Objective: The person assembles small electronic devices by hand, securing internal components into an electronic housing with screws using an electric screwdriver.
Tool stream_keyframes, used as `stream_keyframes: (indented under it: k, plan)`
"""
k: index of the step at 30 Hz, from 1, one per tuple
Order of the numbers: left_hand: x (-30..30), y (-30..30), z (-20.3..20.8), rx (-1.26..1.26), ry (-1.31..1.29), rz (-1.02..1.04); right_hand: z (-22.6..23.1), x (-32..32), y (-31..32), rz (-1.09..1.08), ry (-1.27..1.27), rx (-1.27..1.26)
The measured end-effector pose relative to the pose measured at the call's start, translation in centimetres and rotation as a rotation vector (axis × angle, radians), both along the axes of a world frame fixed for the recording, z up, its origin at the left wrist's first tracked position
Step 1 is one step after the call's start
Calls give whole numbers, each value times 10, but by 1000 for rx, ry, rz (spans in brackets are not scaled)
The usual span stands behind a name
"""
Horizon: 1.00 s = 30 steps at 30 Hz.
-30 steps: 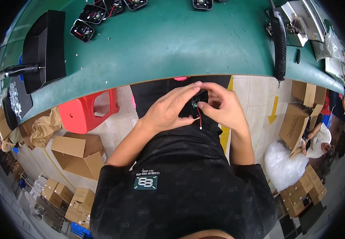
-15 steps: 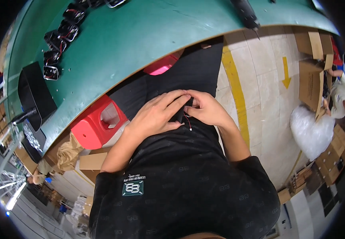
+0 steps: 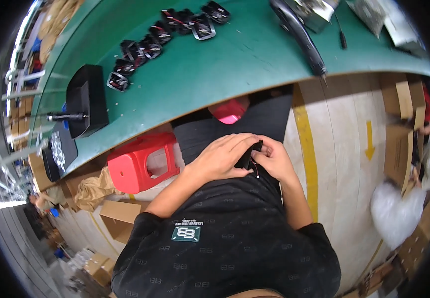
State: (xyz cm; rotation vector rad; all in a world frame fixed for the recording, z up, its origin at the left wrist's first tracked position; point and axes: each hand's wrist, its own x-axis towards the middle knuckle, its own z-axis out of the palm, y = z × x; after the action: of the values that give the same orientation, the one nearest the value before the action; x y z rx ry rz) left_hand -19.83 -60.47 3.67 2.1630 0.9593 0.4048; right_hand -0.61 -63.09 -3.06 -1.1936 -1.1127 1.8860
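Note:
Close to my body, above my lap, I hold a small black plastic housing (image 3: 245, 160) between both hands. A thin red and dark wire hangs from it, with a small white connector (image 3: 257, 176) at its end. My left hand (image 3: 220, 158) wraps over the housing from the left, thumb below and fingers on top. On the other side my right hand (image 3: 276, 161) pinches it between thumb and bent fingers. My fingers cover most of the part, so its inside is hidden.
Several similar black housings with wires (image 3: 151, 45) stand in a row on the green table (image 3: 200, 74). A black electric screwdriver (image 3: 302, 39) points over the table edge. At left are a black bin (image 3: 98, 107) and a tray of small parts (image 3: 58, 149). A red stool (image 3: 128, 171) stands below.
My view has shifted, so the table, hands and stool sit lower and more of the tabletop shows. Both hands keep their grip on the black housing.

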Motion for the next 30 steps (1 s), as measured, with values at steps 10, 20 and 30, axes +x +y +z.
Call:
stream_keyframes:
  k: [10, 20, 30]
  plan:
    - [-177, 27, 19, 317, -105, 856, 63, -42, 115, -222, -189, 528]
    - [-250, 110, 20, 490, -8, 1018, 115, -139, 275, 149, -987, 1090]
    - [-257, 143, 10, 352, 92, 886, 130, -233, 319, 865, -1025, 1147]
